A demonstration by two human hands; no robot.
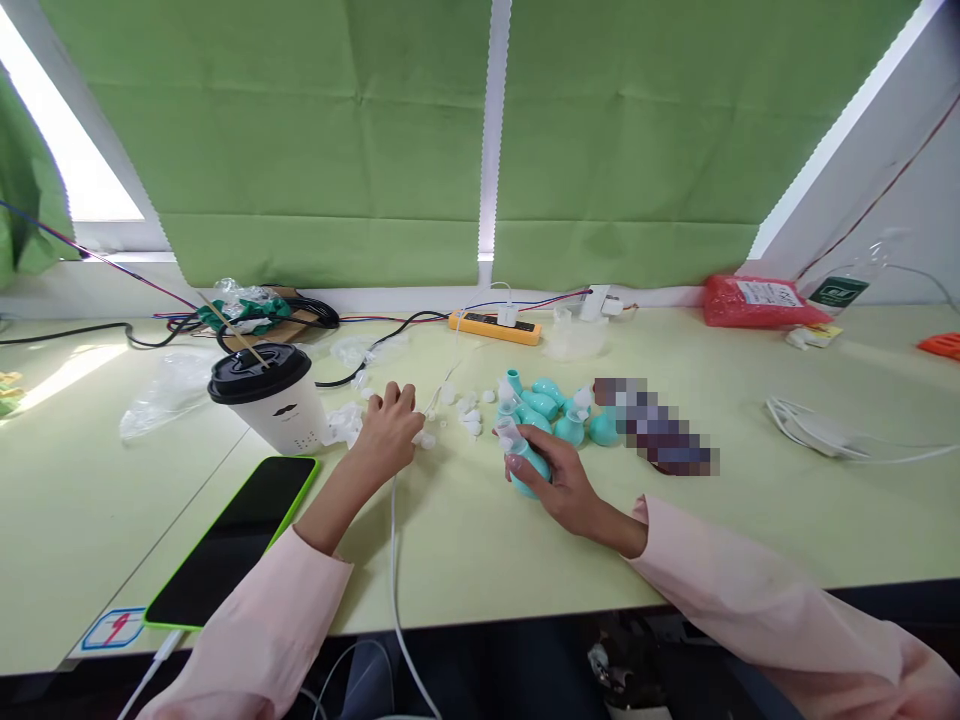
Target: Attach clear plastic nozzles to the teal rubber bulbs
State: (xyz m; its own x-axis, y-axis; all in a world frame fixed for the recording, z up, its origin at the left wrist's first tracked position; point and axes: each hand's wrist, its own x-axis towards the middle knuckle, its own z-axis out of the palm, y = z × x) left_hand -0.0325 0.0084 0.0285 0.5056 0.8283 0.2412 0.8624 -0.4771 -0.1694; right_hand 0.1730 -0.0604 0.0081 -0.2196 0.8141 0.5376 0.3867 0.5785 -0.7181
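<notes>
My right hand is wrapped round a teal bottle with a clear funnel-like top, held above the table's middle. My left hand reaches down among small white pieces, its fingers bent downward; whatever its fingertips hold, if anything, is hidden. Small white caps lie between the two hands. Behind my right hand, several teal bottles are grouped together, some lying down and some upright. More translucent white pieces sit to the left of my left hand.
A paper cup with a black lid and a phone are on the left. A white cable crosses the front edge. Behind lies an orange power strip. A blurred-out object and a coiled white cable are on the right.
</notes>
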